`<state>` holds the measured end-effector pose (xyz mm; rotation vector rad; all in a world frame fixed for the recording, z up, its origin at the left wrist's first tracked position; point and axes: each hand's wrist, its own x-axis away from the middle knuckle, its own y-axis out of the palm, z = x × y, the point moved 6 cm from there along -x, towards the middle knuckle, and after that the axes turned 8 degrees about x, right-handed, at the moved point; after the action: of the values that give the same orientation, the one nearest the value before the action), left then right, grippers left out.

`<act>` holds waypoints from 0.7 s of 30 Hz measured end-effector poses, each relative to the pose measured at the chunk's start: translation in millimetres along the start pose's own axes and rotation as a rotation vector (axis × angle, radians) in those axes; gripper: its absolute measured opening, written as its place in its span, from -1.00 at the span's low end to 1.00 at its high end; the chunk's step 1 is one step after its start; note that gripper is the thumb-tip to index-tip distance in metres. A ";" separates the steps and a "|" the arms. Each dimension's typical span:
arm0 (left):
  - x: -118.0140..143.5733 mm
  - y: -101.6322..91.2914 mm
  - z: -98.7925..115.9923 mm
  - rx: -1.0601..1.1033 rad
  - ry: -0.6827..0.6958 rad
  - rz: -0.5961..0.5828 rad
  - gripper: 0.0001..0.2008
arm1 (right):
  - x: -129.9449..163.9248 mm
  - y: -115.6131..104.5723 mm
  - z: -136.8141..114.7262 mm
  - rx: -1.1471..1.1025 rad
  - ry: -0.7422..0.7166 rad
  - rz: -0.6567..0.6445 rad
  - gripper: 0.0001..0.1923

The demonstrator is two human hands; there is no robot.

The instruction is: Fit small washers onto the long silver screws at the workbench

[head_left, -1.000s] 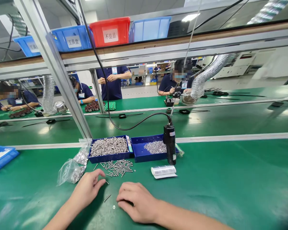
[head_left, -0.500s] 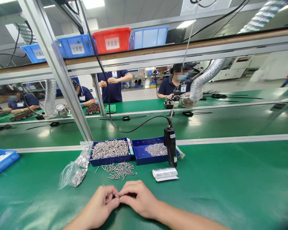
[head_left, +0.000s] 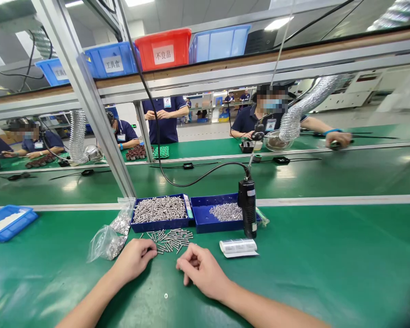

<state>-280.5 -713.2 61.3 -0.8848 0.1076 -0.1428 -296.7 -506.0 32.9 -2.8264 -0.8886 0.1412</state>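
Separating after meeting a moment ago, both hands are reaching back to the loose screw pile (head_left: 171,240): left hand (head_left: 134,259) fingers curled at its near edge, right hand (head_left: 201,271) pinching something too small to identify, a washer (head_left: 166,296) lying nearer the person than the pile.

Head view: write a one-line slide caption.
Both hands, left hand and right hand, reach the loose screws before two blue trays.
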 end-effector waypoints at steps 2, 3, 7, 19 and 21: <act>-2.8 0.1 4.0 -0.019 -0.009 0.053 -0.78 | -0.3 0.1 2.2 0.000 0.001 -0.002 -0.71; -1.8 -0.4 6.6 -0.020 -0.013 0.065 -0.78 | -1.0 -0.1 3.9 0.005 0.001 -0.003 -0.72; 16.3 6.8 29.5 0.059 0.068 -0.084 -0.79 | -5.5 -2.1 13.1 0.011 -0.004 0.026 -0.73; 44.4 42.0 46.6 -0.010 0.040 -0.267 -0.85 | -8.6 -1.2 15.5 -0.165 0.071 0.039 -0.54; 44.3 41.2 45.9 -0.039 -0.011 -0.244 -0.87 | -8.5 -1.3 15.7 -0.166 0.075 0.038 -0.56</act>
<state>-226.6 -659.9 56.6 -0.9359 -0.0078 -0.3644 -306.6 -507.7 18.1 -2.9792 -0.8689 -0.0349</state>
